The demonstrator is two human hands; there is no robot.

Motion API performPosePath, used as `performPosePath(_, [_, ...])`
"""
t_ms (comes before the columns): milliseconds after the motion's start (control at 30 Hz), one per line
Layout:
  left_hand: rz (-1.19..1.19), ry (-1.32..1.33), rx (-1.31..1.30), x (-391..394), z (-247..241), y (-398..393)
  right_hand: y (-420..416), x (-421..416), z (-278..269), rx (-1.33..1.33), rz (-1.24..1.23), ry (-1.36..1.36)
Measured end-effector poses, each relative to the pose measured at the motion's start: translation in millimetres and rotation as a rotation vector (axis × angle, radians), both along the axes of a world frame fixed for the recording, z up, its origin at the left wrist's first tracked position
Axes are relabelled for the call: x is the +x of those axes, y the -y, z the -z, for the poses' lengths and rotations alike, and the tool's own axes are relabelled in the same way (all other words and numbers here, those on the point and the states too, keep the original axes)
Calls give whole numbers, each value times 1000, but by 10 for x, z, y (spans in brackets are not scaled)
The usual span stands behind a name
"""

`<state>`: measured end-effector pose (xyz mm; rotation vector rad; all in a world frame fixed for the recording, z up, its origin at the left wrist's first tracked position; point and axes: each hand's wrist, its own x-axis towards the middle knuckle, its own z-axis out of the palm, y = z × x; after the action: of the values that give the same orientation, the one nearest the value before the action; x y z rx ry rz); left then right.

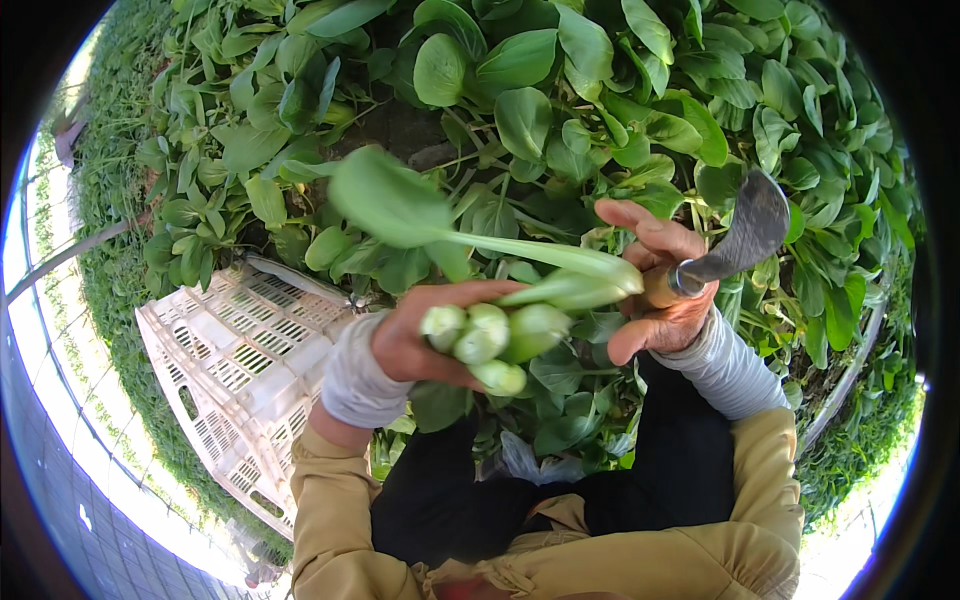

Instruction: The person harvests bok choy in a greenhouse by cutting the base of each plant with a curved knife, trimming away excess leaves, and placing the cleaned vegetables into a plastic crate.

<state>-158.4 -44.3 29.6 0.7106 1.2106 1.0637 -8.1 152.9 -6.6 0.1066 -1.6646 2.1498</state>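
Observation:
In front of my lap, my left hand [435, 330] is shut around several heads of bok choy [481, 334], their pale cut ends towards me. Lying across the top of that bunch is another bok choy [559, 262], its leaf blurred and pointing left, its base close to my right fingers. Whether those fingers touch it I cannot tell. My right hand [664, 292] keeps a short curved knife [746, 229] against the palm by its wooden handle, with thumb and fingers spread. The dark blade sticks out up and to the right.
Growing bok choy [525, 124] covers the ground ahead and to the right. At my left is a white slatted plastic crate [247, 360]. A clear plastic piece [521, 457] lies between my knees. Wire mesh [67, 367] runs along the far left.

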Motion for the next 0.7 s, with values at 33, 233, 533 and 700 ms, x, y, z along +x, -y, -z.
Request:
performPosePath(33, [50,167,14,74,99,-35,3,-35,-12,0,-17,0])
performPosePath(233, [-62,368,-45,-55,-13,70,25,-30,176,-430,124,320])
performPosePath(533, [-181,-43,264,-136,239,-28,441,-527,14,-529,-22,332])
performPosePath(700, [-412,271,132,-1,273,10,522,-647,83,-523,-77,393])
